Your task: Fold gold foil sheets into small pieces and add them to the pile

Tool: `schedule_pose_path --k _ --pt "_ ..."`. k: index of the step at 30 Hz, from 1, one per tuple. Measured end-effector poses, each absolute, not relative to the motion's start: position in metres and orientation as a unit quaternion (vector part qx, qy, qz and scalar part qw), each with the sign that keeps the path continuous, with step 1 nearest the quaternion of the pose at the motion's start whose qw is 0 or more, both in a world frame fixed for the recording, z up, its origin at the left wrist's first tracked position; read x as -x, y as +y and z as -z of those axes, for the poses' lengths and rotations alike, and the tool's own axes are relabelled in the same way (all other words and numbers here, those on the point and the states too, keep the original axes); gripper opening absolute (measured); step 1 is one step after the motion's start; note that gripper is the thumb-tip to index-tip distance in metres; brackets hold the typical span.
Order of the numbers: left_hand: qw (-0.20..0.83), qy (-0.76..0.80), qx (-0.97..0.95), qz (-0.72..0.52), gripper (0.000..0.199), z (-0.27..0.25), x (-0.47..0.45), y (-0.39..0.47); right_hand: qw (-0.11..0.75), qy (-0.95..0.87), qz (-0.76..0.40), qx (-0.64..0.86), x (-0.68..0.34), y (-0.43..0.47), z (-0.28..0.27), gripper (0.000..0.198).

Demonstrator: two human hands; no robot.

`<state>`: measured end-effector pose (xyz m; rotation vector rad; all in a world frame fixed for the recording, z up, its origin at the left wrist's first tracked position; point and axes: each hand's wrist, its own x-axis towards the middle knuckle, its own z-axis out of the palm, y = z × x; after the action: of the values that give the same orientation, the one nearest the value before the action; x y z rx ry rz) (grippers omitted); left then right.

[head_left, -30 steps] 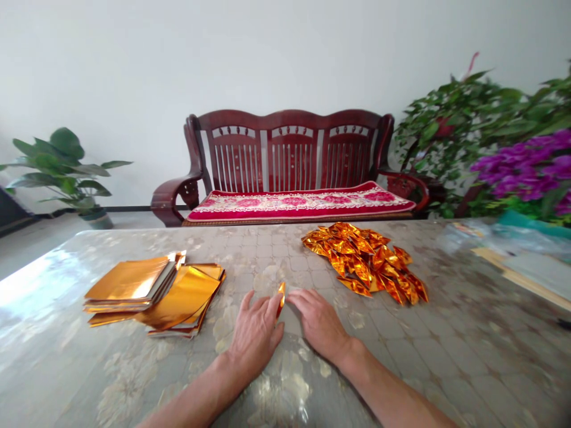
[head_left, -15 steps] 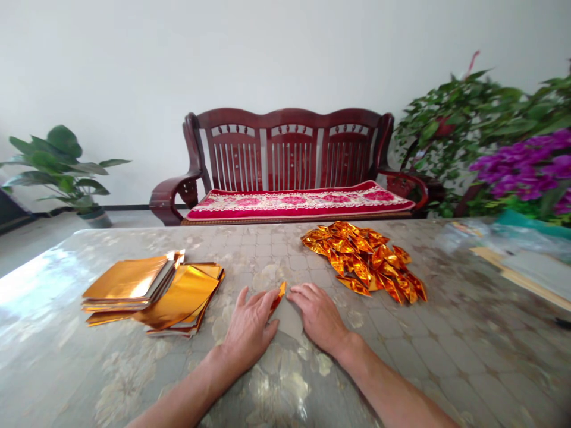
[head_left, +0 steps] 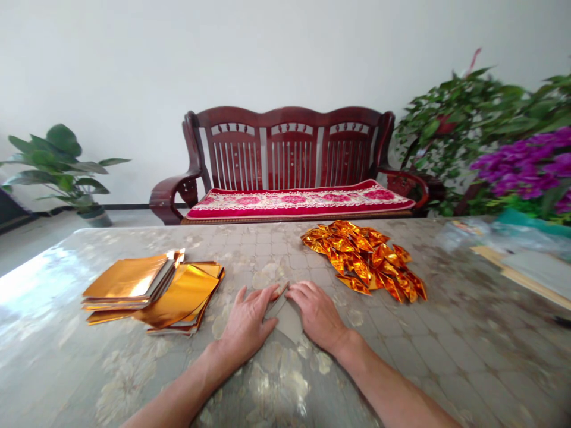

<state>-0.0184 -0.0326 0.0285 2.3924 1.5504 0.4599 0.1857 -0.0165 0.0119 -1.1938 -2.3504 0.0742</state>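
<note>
A sheet of foil paper (head_left: 289, 323) lies on the table between my hands, its dull grey side up and its far part folded. My left hand (head_left: 251, 317) grips the far left part of the paper, the thumb set apart nearer to me. At the right edge, my right hand (head_left: 316, 313) has its bent fingers pressed on the paper near the far corner. The fingertips hide part of the fold. To the left is a stack of gold foil sheets (head_left: 129, 278); to the right lies a heap of folded gold foil pieces (head_left: 357, 252).
The table (head_left: 401, 368) has a patterned, shiny cover. Plastic bags (head_left: 530, 238) and a pale board (head_left: 539, 273) lie at its right side. Behind it stands a wooden bench (head_left: 289, 148) with a red floral cushion, and potted plants (head_left: 66, 160) flank it.
The orange foil that showed at the far fold beside my left fingers is now turned under, and grey paper shows there. My left hand has shifted slightly left.
</note>
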Motion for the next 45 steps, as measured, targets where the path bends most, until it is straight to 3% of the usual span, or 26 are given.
schedule_pose_path --k 6,10,14,16,20,22,26,32,36,39,41,44,45 --pt "0.076 0.530 -0.825 -0.183 0.060 -0.026 0.025 -0.026 0.204 -0.866 -0.014 0.456 -0.187 -0.018 -0.012 0.028" --pt "0.003 0.481 -0.848 -0.221 0.036 -0.027 0.029 -0.026 0.160 -0.858 0.020 0.488 -0.183 -0.023 -0.018 0.023" --pt "0.029 0.417 -0.887 -0.197 0.023 -0.027 0.024 -0.033 0.134 -0.851 0.032 0.507 -0.177 -0.030 -0.026 0.014" --pt "0.033 0.424 -0.891 -0.158 0.031 -0.027 0.020 -0.037 0.134 -0.850 0.019 0.510 -0.179 -0.033 -0.030 0.010" --pt "0.034 0.449 -0.885 -0.115 0.053 -0.031 0.016 -0.042 0.140 -0.872 -0.032 0.468 -0.194 -0.034 -0.037 0.030" --pt "0.045 0.459 -0.881 -0.105 0.046 -0.033 0.015 -0.044 0.138 -0.888 -0.042 0.437 -0.203 -0.032 -0.037 0.035" --pt "0.069 0.466 -0.877 -0.095 0.036 -0.038 0.015 -0.044 0.128 -0.907 -0.013 0.402 -0.208 -0.025 -0.031 0.015" --pt "0.070 0.481 -0.868 -0.106 0.035 -0.040 0.016 -0.044 0.149 -0.890 0.010 0.431 -0.200 -0.018 -0.025 0.014" --pt "0.062 0.488 -0.864 -0.109 0.022 -0.036 0.017 -0.039 0.173 -0.882 -0.011 0.439 -0.203 -0.019 -0.029 0.010" --pt "0.054 0.503 -0.855 -0.115 0.026 -0.032 0.015 -0.035 0.189 -0.875 -0.033 0.444 -0.209 -0.022 -0.032 0.034" --pt "0.051 0.513 -0.848 -0.125 0.030 -0.030 0.014 -0.033 0.194 -0.871 -0.041 0.449 -0.212 -0.021 -0.033 0.039" --pt "0.058 0.523 -0.838 -0.143 0.028 -0.028 0.015 -0.030 0.196 -0.864 -0.035 0.462 -0.210 -0.016 -0.030 0.014" --pt "0.062 0.527 -0.834 -0.149 0.026 -0.027 0.016 -0.029 0.196 -0.861 -0.028 0.469 -0.209 -0.014 -0.028 0.016"
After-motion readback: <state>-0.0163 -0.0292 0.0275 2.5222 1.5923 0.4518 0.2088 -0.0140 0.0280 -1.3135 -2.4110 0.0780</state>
